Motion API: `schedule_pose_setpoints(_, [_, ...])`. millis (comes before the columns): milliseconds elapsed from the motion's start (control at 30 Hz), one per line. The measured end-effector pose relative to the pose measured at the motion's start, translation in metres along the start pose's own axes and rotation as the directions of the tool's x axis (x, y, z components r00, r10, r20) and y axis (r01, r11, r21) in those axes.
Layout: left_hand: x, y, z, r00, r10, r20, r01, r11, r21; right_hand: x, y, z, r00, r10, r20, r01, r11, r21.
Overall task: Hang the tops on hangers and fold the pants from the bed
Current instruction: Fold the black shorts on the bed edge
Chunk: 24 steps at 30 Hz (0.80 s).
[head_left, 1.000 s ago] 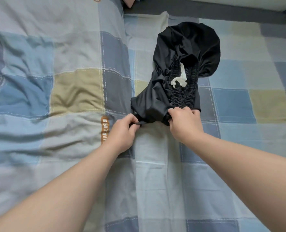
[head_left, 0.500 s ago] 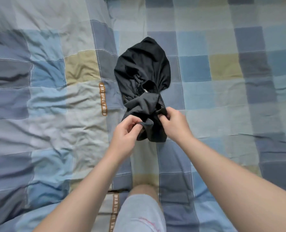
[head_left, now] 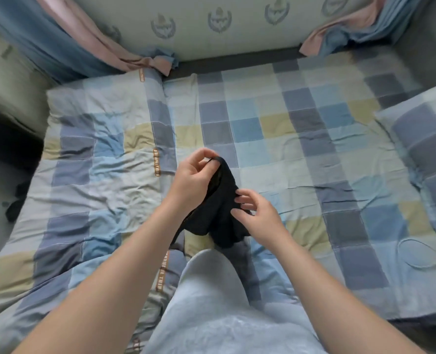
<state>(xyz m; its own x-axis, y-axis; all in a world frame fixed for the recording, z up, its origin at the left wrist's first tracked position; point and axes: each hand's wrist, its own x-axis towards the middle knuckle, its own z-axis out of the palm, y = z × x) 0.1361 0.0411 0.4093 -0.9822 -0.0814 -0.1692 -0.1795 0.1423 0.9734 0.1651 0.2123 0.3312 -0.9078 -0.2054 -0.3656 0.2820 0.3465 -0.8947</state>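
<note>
Subject item: the black garment [head_left: 220, 210] is off the bed [head_left: 301, 154], held in the air above the checked cover and just ahead of the person's knee [head_left: 211, 290]. The left hand [head_left: 194, 180] pinches the garment's upper edge between thumb and forefinger, the fingers [head_left: 197, 155] drawn narrow and closed on the hem. A thin strip of cloth trails down under the left wrist. The right hand [head_left: 260, 218] sits at the garment's right side, fingers half curled with the tips on the fabric; whether they grip or merely touch cannot be told. The garment hangs bunched and twisted, and this view does not confirm whether it is a top or pants. Risks, as judged:

- With only one sure pinch on a thin edge, the cloth may slip and drop in a heap onto the cover, so its edges would have to be found again.
- The trailing strip may catch on the wrist or knee when the piece is shaken out.
- Folding on the wrinkled cover is likely to give an uneven fold.

Containers: no basket, drawer or hanger shows in this view, so no contents are recorded. A pillow [head_left: 423, 149] lies at the bed's right. A dark item [head_left: 15, 203] lies off the bed's left edge, too blurred to identify.
</note>
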Motion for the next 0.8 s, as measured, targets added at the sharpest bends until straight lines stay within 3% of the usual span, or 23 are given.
schedule_pose_setpoints(200, [-0.057,0.078,0.013,0.997,0.069,0.039,-0.07,0.998,0.008,-0.082,-0.059,-0.028,0.998,-0.059,0.038,0.058,0.998,0.008])
schedule_pose_setpoints(400, [-0.092,0.126,0.006,0.992,0.08,0.094,-0.076,0.996,-0.051,-0.137,-0.115,-0.035,0.993,-0.029,-0.11,0.024,0.999,-0.049])
schedule_pose_setpoints(567, [-0.092,0.143,-0.009,0.976,0.13,0.176,-0.115,0.989,-0.09,-0.147,-0.136,-0.016,0.935,-0.121,-0.333,0.054,0.977,-0.205])
schedule_pose_setpoints(667, [-0.093,0.147,-0.028,0.963,0.165,0.214,-0.151,0.985,-0.078,-0.149,-0.13,-0.001,0.903,-0.087,-0.421,-0.039,0.959,-0.281])
schedule_pose_setpoints(800, [-0.099,0.15,-0.067,0.961,0.197,0.194,-0.176,0.977,-0.119,-0.159,-0.103,0.019,0.869,0.082,-0.488,-0.239,0.933,-0.268])
